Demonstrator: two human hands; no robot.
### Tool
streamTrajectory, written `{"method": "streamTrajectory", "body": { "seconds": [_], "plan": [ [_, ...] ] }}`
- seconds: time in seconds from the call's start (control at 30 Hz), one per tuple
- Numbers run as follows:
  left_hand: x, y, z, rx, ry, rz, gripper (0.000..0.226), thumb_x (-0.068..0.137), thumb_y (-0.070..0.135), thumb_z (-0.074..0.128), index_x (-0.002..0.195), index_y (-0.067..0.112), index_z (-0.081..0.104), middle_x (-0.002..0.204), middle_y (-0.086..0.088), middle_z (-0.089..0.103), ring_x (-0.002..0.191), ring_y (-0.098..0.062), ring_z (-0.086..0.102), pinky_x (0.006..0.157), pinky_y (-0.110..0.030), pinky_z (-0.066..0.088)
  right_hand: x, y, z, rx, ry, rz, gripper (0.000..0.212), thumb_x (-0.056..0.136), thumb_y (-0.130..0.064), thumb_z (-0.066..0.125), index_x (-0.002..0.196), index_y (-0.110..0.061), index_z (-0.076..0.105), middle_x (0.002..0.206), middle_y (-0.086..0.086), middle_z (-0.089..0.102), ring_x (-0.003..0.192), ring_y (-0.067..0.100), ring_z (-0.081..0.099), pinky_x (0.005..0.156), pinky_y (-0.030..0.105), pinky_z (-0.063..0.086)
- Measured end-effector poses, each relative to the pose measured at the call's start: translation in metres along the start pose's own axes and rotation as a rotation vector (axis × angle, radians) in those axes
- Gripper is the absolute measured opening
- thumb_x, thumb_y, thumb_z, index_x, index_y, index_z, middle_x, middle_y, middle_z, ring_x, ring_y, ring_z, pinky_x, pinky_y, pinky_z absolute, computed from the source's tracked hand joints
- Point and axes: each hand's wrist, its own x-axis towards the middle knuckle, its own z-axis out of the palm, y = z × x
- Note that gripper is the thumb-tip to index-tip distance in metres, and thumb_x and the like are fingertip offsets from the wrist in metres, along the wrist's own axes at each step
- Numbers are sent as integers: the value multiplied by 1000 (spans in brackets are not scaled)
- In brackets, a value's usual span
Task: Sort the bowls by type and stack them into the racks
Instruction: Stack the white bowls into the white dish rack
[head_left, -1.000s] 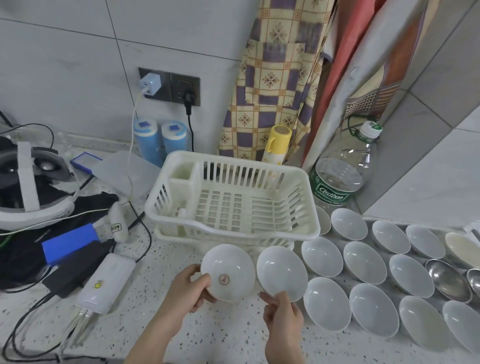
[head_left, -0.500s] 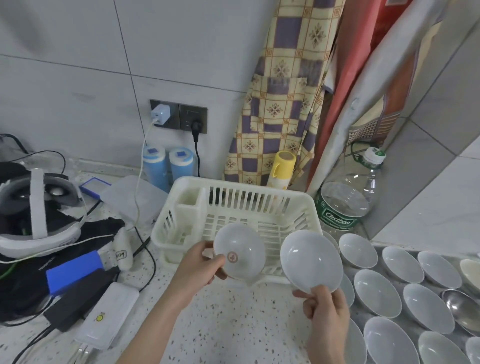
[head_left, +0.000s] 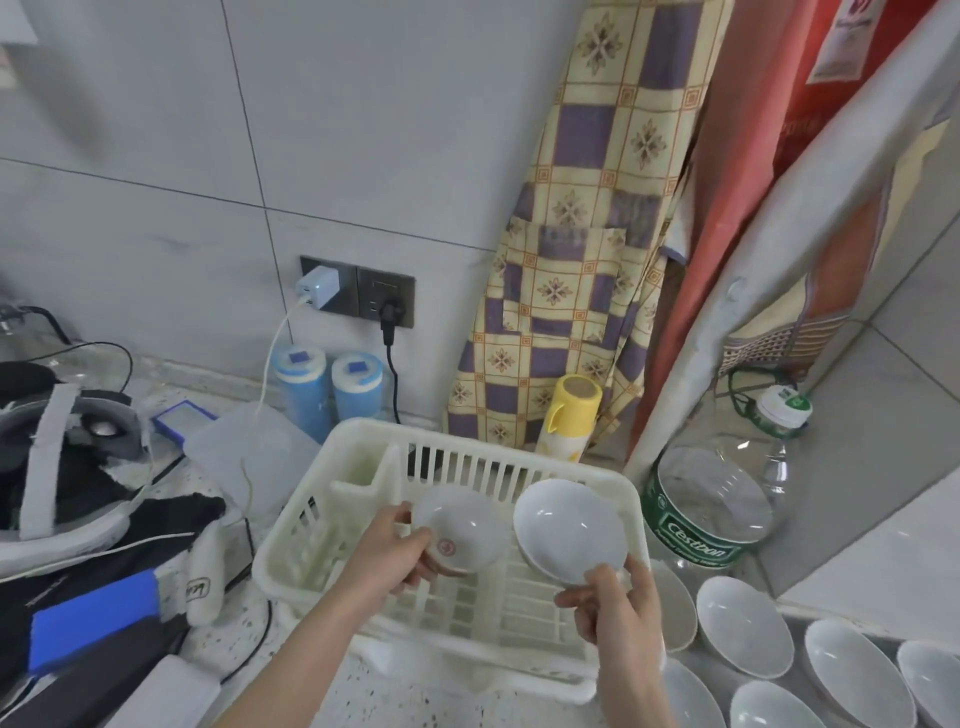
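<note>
Bowls (head_left: 569, 530) tilted above rack (head_left: 636, 509), one per hand (fingers (head_left: 579, 597) pinching rims).

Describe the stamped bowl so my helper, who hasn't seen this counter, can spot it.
Find the white rack at the counter's middle. Two white bowls are held over it; the stamped bowl is in the left hand. Unlike the right bowl, it shows its underside, with a red round mark.

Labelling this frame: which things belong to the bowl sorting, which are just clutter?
Job: left hand holding a bowl; right hand holding a second bowl; rack; loose bowls.
Clutter: water bottle, yellow can, blue tubs, headset, charger.
</note>
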Motion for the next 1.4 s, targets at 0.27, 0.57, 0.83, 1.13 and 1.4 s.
{"method": "streamTrajectory", "body": {
  "seconds": [0.27,0.57,0.83,1.13,1.4],
  "plan": [
    [39,-4,4,16,60,-135,15,94,10,51,99,21,43,70,-14,74,39,-10,49,38,-20,30,55,12,15,-124,-117,17,28,89,-2,51,115,4,57,53,28,62,39,18,46,34,21,32],
    [62,-16,8,75,78,-179,31,91,2,43,117,19,37,88,-15,71,35,-4,53,39,-20,33,89,13,37,-206,-316,157,20,87,-1,48,97,-5,65,53,26,62,34,17,41,35,19,31],
    [72,-28,8,70,105,-243,41,88,-1,40,126,14,35,94,-19,69,42,-9,51,40,-22,30,102,19,47,-243,-386,234,19,85,0,46,91,-1,63,54,28,62,35,19,39,36,20,27],
    [70,-21,8,-278,64,-324,28,98,5,47,125,10,46,104,-29,71,42,-11,49,34,-16,25,99,34,69,-213,-429,241,22,85,-1,45,97,-3,64,53,25,60,36,19,46,37,20,29],
    [59,-17,5,-285,-36,-418,18,93,-5,43,103,5,54,73,-13,61,55,-15,55,39,-15,27,95,41,71,-216,-422,252,27,85,-1,44,101,-7,66,54,23,62,41,20,47,38,21,30]
  ]
}}
